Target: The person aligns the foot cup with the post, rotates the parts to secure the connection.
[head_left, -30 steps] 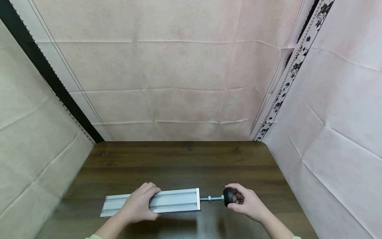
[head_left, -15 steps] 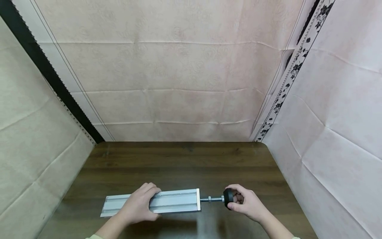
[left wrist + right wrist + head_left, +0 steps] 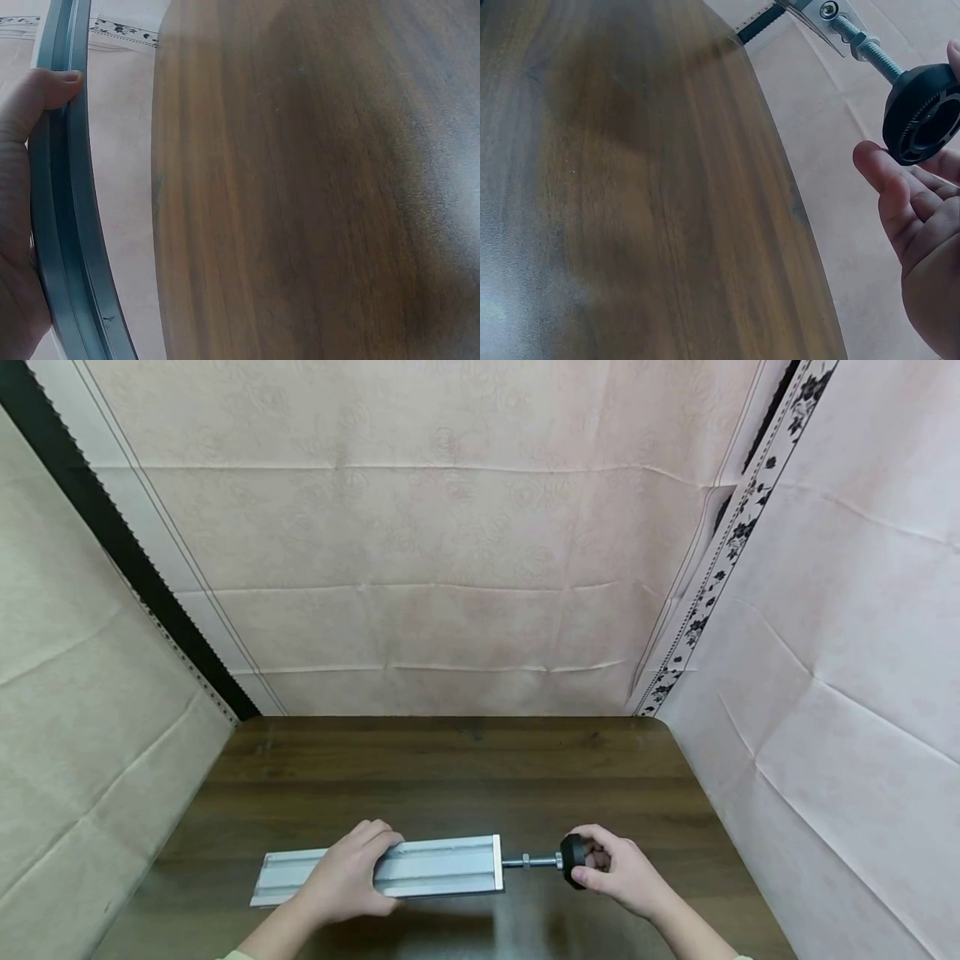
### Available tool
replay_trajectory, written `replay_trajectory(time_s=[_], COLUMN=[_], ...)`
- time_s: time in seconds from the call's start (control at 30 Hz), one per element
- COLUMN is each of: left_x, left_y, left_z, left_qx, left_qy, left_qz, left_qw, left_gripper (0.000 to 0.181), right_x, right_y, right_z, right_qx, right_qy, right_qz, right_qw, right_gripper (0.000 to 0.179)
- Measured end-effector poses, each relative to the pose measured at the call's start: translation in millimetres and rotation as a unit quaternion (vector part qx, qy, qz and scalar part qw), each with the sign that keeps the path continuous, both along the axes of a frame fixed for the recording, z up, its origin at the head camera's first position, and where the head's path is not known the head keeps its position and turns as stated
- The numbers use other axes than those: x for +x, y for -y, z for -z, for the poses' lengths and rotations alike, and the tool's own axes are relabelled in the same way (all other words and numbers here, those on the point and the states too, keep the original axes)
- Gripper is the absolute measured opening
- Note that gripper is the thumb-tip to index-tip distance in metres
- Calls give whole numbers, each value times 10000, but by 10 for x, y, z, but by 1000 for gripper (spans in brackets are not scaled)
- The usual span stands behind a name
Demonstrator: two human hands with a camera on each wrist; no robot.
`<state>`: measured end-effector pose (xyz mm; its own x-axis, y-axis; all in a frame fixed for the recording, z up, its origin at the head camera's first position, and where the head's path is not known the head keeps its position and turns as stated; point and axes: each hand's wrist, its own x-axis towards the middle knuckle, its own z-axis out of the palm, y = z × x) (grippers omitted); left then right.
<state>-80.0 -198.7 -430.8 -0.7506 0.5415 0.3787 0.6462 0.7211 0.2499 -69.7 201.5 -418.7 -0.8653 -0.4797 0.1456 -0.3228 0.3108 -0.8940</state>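
Observation:
In the head view my left hand [image 3: 348,877] grips a silver aluminium profile [image 3: 442,865], fingers over its far edge and thumb along the near one. The left wrist view shows the grooved side of that profile [image 3: 71,195]. A threaded rod [image 3: 543,862] with a nut sticks out of its right end plate. On the rod's end sits a black round levelling foot [image 3: 573,862], which my right hand [image 3: 626,875] pinches by the rim between fingers and thumb. From the right wrist, the hollow underside of the levelling foot [image 3: 928,112] and the rod's thread are visible.
Below lies a brown wooden table [image 3: 465,777] with rounded far corners; dark shadows fall on it under the profile. Pale creased cloth [image 3: 450,568] hangs behind it and at both sides, with a black strip [image 3: 135,543] at left and a floral border [image 3: 705,602] at right.
The right hand's fingers and the levelling foot have sunk very slightly in the view. Both hands keep their hold, and the profile stays in practically the same place.

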Motion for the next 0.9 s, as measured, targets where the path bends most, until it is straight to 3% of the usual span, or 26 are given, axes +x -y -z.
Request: replay_trajectory(time_s=[0.13,0.27,0.47,0.63,0.77,0.9], left_x=[2,5,1,-3,-6,-6], left_y=[-1,-1,4,11,15,17], left_z=[5,12,12,11,16,19], left_qx=[0,62,121,119,112,109], left_qy=[13,-4,-95,34,104,148], left_qz=[-12,-26,-71,-106,-116,-111], left_qw=[10000,10000,9999,9999,9998,9998], left_gripper=[63,62,63,62,62,61], right_x=[0,5,14,5,5,-5], right_y=[1,-11,-43,-61,-54,-40], right_z=[-5,2,8,26,36,55], right_qx=[-13,-119,-62,138,402,629], right_qy=[92,-154,-984,-1566,-2216,-3032], right_qz=[-31,-84,13,-18,-131,-289], right_qw=[10000,9998,9951,9876,9742,9504], right_gripper=[37,49,73,79,81,77])
